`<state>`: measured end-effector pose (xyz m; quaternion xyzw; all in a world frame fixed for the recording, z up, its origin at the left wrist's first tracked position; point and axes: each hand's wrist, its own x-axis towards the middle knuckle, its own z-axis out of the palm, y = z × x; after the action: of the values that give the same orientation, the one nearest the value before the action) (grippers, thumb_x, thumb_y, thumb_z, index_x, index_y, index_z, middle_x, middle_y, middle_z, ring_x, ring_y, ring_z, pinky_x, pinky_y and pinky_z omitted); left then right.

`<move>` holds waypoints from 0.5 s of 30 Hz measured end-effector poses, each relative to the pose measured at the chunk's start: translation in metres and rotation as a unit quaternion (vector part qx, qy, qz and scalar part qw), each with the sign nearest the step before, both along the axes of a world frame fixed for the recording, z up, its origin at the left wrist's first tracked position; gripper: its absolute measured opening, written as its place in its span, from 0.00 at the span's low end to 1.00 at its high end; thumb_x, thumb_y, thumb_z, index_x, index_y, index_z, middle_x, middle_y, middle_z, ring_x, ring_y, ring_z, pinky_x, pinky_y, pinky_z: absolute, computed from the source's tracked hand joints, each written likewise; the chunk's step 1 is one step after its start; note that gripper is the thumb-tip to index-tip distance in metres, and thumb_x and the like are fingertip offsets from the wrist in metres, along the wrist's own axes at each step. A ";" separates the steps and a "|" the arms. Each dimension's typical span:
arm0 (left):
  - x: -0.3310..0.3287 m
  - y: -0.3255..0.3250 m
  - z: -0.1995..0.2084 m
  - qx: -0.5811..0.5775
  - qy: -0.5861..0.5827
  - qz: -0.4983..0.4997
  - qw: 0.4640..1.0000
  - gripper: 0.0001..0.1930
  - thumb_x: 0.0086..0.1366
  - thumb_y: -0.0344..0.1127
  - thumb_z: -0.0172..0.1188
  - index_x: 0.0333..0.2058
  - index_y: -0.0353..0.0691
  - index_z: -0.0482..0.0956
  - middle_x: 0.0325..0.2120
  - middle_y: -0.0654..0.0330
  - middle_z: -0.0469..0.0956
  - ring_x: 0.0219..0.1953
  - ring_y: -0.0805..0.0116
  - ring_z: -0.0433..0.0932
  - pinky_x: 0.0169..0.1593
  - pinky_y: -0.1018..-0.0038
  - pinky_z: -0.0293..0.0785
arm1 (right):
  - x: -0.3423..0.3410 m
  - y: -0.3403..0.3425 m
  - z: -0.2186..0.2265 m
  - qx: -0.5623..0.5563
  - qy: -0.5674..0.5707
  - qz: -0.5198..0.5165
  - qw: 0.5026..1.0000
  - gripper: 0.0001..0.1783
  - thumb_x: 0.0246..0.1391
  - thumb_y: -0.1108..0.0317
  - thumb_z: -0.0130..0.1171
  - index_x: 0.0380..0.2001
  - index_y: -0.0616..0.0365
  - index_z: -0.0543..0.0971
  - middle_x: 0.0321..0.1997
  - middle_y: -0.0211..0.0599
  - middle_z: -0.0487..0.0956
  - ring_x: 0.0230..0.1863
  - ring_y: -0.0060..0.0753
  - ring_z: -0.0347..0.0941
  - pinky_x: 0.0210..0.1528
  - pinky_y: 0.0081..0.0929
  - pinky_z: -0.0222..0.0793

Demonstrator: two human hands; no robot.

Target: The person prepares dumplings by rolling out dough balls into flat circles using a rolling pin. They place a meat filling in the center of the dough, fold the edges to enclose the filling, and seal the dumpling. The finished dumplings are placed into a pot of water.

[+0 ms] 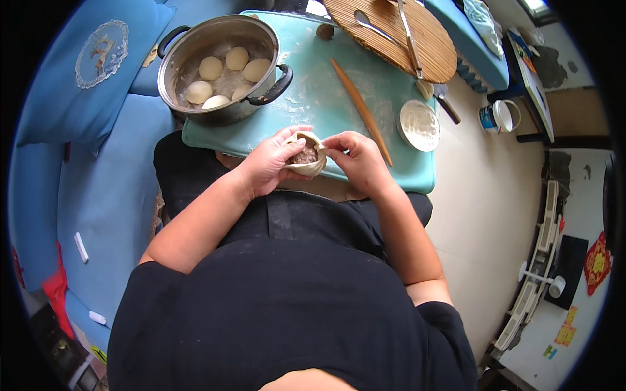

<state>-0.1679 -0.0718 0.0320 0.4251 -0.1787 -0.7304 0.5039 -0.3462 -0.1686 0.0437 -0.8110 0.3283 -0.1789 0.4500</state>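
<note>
A round of dough with brown meat filling, a filled bun (313,167), rests cupped in my left hand (264,166), whose thumb lies over the filling. Its top gapes open. On its right side, my right hand (357,159) pinches the dough rim between thumb and fingertips. Both hands are above the near edge of the turquoise table (306,75). A steel pot (171,91) with black handles stands at the left of the table, with several pale dough balls (210,68) inside. To the right of my hands lies a wooden rolling pin (360,107), set aslant.
A white bowl of flour (419,125) stands by the table's right edge. Beyond it lie a knife (448,109) and a round woven board (430,39) with a spoon (373,26) on it. A blue sofa (107,195) runs along the left; a white bucket (501,116) is on the floor.
</note>
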 end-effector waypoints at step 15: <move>-0.007 0.002 -0.010 -0.110 -0.122 0.034 0.986 0.20 0.71 0.43 0.42 0.55 0.37 0.65 0.47 0.58 0.71 0.47 0.74 0.71 0.51 0.75 0.69 | 0.012 0.013 0.005 -0.261 -0.013 0.049 0.964 0.14 0.43 0.77 0.61 0.37 0.58 0.78 0.32 0.37 0.76 0.31 0.38 0.74 0.33 0.28 0.71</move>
<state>-0.1753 -0.0694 0.0217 0.4584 -0.3037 -0.6316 0.5466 -0.3340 -0.1552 0.0485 -0.9131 0.2241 -0.2465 0.2350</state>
